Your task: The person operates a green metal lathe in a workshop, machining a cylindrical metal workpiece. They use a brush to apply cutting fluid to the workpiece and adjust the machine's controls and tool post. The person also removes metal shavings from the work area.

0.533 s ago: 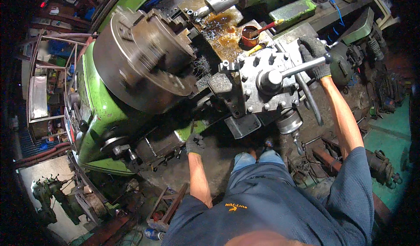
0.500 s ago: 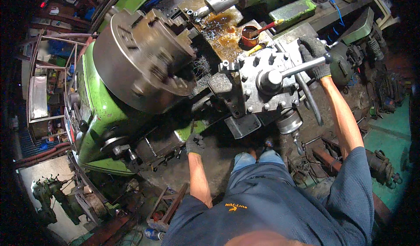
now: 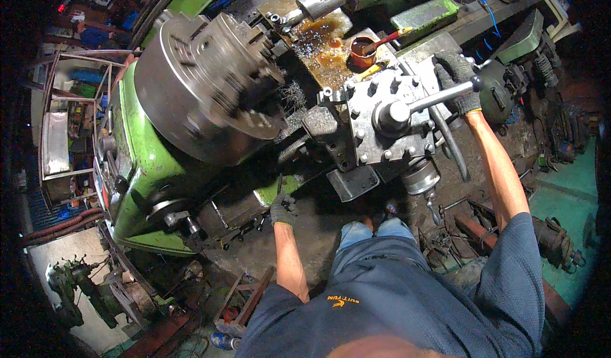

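A green lathe (image 3: 127, 161) spans the upper frame: chuck (image 3: 181, 97) upper left, tool post (image 3: 369, 106) right of centre. Right hand (image 3: 456, 81) by the handle (image 3: 439, 97), left hand (image 3: 284, 210) below centre at a lever (image 3: 280, 183): well apart, grips unclear. Red cup (image 3: 363, 64), upper centre, holds dark liquid (image 3: 361, 45), red-handled tool (image 3: 389, 38).

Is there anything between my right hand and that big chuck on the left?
Yes. The bolted tool post stands between your gloved right hand and the chuck. Its handle also crosses in front of the glove.

Small orange lettering (image 3: 345, 301) marks the dark shirt (image 3: 407, 294).
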A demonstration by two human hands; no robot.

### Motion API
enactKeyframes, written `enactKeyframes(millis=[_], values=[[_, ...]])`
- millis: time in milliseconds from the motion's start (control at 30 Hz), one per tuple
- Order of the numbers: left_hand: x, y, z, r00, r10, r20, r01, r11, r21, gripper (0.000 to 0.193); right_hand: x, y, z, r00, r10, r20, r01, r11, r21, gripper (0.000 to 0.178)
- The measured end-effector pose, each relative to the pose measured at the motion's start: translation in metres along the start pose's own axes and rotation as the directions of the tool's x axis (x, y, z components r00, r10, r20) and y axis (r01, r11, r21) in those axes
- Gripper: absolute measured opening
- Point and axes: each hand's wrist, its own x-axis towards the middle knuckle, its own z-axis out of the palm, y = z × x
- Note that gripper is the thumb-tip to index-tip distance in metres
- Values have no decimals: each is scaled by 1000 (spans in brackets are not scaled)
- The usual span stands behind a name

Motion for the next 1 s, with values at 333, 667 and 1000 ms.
enactKeyframes(millis=[333,667,1000], values=[[6,-4,-4,1000,-8,-31,7,999,-31,20,0,4,4,999,-36,-33,35,999,-40,22],[27,-92,-28,988,130,-87,-98,949,298,14,2,-9,-2,997,-61,-54,57,996,-65,21],[76,-146,-44,962,268,-43,-81,436,896,28,1,-17,-3,999,27,29,-26,999,-34,25]])
